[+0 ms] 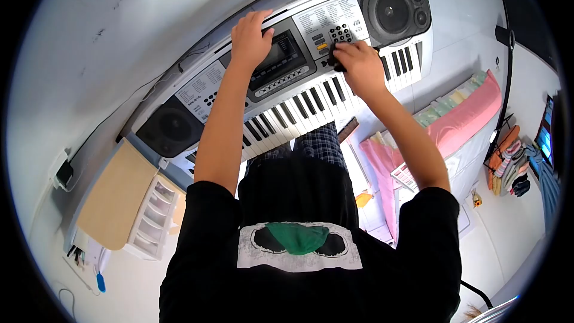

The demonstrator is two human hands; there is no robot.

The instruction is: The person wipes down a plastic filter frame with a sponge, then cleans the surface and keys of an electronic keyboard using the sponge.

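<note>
A silver electronic keyboard [332, 15] lies at a slant across the upper part of the head view, its white and black keys toward my body. My left hand [250, 39] rests on its back edge, left of the dark display [281, 54], with fingers stretched out and thumb apart. Right of the display, my right hand [360, 69] is closed on a bunched black cloth [338, 60]. The cloth presses on the panel just below the round number buttons [341, 33]. It partly hides under my fingers, so its full shape does not show.
Speakers [391, 11] sit at both keyboard ends. At left stand a wooden-topped table [113, 194] and a white drawer unit [150, 218]; a cable runs to a wall plug [64, 172]. Pink fabric [466, 113] lies at right, near hanging clothes [511, 164].
</note>
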